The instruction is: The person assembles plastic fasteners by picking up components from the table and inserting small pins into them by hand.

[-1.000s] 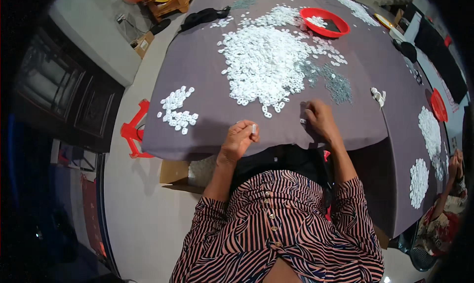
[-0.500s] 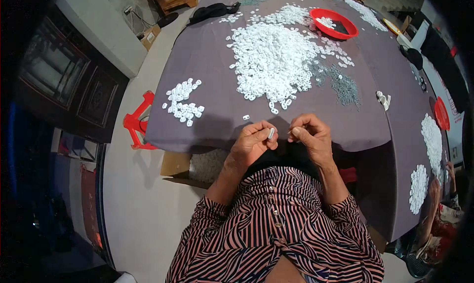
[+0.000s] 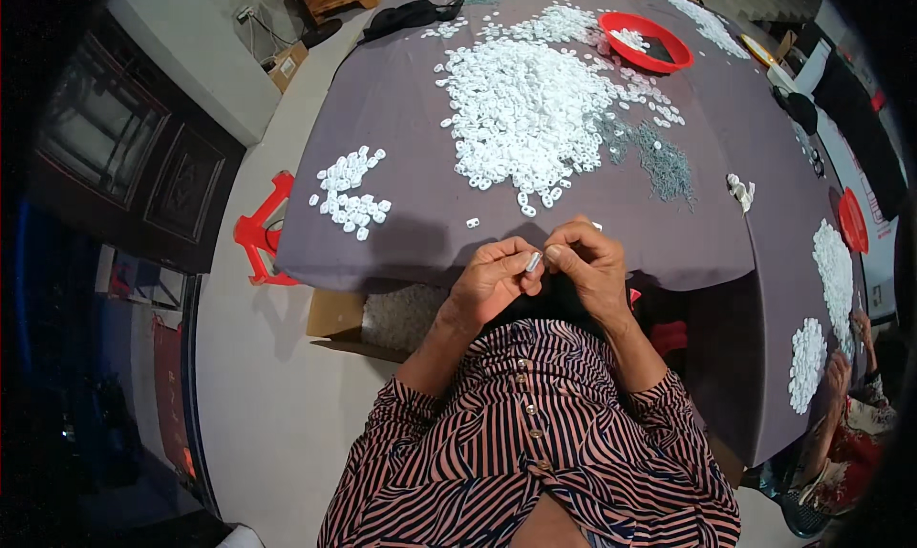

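Just over the table's front edge, my left hand [image 3: 492,279] pinches a small white plastic piece [image 3: 533,262] between thumb and fingers. My right hand [image 3: 588,264] is closed in a pinch close against that piece; what its fingertips hold is too small to make out. Beyond the hands spreads a large heap of white oval pieces with holes [image 3: 525,108]. Right of it lies a patch of thin grey bits [image 3: 666,169]. A smaller group of white pieces [image 3: 351,194] sits at the left, and a single white piece [image 3: 473,222] lies near my left hand.
A red bowl [image 3: 680,55] with white pieces and something dark stands at the far right of the heap. Left of the cloth-covered table [image 3: 382,99] is a red stool [image 3: 250,231]. An open cardboard box [image 3: 334,317] sits below the edge. Another person's hand [image 3: 839,374] is at the right.
My right hand has moved left, bringing its fingertips to the white piece in my left hand. That piece has tilted slightly. The view has shifted a little.
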A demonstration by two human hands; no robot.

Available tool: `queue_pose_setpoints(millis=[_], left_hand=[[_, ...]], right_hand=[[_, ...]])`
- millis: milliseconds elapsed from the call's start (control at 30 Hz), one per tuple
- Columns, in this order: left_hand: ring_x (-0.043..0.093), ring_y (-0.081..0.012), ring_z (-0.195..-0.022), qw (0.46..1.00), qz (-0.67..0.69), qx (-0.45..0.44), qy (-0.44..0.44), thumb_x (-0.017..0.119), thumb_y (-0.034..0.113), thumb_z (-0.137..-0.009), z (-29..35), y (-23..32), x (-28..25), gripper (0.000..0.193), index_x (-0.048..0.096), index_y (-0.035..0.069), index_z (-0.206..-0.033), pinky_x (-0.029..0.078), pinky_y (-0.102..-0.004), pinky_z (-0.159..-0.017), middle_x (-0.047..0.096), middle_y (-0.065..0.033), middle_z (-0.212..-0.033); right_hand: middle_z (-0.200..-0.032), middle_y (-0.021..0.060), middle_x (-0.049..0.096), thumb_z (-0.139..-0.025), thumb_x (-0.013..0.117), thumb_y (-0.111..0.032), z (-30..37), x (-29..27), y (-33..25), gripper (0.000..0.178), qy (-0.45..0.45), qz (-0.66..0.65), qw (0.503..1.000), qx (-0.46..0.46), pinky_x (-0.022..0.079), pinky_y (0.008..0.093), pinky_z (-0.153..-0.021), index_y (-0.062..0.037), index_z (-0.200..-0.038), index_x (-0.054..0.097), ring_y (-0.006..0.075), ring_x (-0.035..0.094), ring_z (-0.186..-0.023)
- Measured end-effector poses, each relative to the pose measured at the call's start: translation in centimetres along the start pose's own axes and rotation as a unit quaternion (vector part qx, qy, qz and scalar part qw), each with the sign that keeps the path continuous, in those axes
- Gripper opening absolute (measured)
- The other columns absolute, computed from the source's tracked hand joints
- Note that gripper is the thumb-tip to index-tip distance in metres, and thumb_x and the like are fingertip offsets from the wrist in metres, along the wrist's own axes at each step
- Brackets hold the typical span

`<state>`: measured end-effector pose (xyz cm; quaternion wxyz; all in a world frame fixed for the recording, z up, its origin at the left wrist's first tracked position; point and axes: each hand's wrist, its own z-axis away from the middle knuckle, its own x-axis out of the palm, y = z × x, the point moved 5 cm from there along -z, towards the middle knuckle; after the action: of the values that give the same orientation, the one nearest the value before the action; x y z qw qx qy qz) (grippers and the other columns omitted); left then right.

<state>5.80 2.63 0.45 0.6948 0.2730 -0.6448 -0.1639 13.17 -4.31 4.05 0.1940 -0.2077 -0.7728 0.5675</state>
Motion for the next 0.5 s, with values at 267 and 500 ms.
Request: queue_pose_setpoints(millis=[267, 500], left_hand=[[0.034, -0.0085, -0.054, 0.999, 0.021, -0.025, 0.0, 0.039, 0.011, -0.075, -0.01, -0.44, 0.0, 0.011, 0.044, 0.001, -0.074, 0.03, -0.0218, -0.051, 0.04, -0.0021, -0.061], [0.035, -0.0087, -0.054, 0.999, 0.025, -0.031, 0.014, 0.039, 0.01, -0.075, 0.04, -0.61, -0.11, 0.01, 0.043, 0.001, -0.073, 0.03, -0.0222, -0.05, 0.04, -0.0023, -0.061]], right_hand=[[-0.066, 0.0027, 0.042, -0.069, 0.047, 0.0, 0.33, -0.13, 0.71, 0.003, 0.003, 0.016, 0.999, 0.039, 0.035, 0.0171, -0.049, 0.003, -0.068, 0.047, 0.0069, 0.043, -0.055], [-0.065, 0.0023, 0.042, -0.069, 0.047, -0.001, 0.35, -0.23, 0.85, 0.004, -0.001, 0.06, 0.998, 0.009, 0.034, 0.0169, -0.049, 0.0027, -0.068, 0.048, 0.0065, 0.042, -0.053]])
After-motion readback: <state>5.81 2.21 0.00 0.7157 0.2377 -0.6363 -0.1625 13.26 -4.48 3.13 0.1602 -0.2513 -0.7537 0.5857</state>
